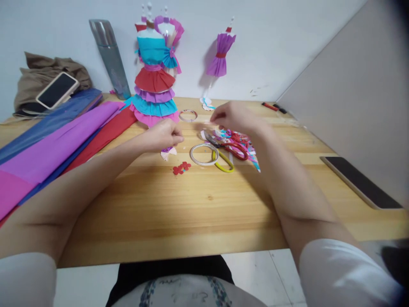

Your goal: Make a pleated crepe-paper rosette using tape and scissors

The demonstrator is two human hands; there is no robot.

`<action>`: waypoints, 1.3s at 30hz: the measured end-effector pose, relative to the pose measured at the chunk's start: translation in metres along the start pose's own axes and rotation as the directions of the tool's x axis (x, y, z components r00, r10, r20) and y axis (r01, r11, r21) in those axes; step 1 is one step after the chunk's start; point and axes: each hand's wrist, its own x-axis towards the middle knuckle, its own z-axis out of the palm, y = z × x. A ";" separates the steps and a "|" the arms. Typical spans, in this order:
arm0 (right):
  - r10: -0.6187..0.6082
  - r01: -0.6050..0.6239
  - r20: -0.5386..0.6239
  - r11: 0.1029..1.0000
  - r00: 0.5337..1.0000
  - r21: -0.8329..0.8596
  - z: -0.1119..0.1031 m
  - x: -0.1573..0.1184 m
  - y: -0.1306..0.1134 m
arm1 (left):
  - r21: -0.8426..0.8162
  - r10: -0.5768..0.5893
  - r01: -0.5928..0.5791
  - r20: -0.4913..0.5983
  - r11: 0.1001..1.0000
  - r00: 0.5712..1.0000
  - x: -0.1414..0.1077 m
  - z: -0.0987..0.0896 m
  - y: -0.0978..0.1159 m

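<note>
My left hand (pixel 166 134) is closed, fingers curled inward, above a small cream and purple paper bow (pixel 169 152). Whatever it may hold is hidden. My right hand (pixel 231 116) bends down with fingertips pinched together over the paper scraps (pixel 238 138); anything between them is too small to make out. Below and between the hands lie scissors (pixel 236 151) with one red and one yellow handle, partly under a white roll of tape (pixel 191 154). Red paper flowers (pixel 182 168) rest nearer to me.
Small dress forms in ruffled paper dresses (pixel 155 81) stand at the back, and a purple-dressed one (pixel 220 55) farther right. Rolled coloured paper (pixel 73 136), a bottle (pixel 111 59) and a phone (pixel 57 90) are left. Another roll (pixel 188 120) lies behind. A dark tablet-like device (pixel 361 181) is right.
</note>
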 end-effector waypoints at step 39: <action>-0.019 0.032 0.184 0.997 0.983 -0.072 -0.041 -0.021 0.005 | 0.039 0.085 -0.080 -0.133 0.996 0.987 -0.010 0.006 0.019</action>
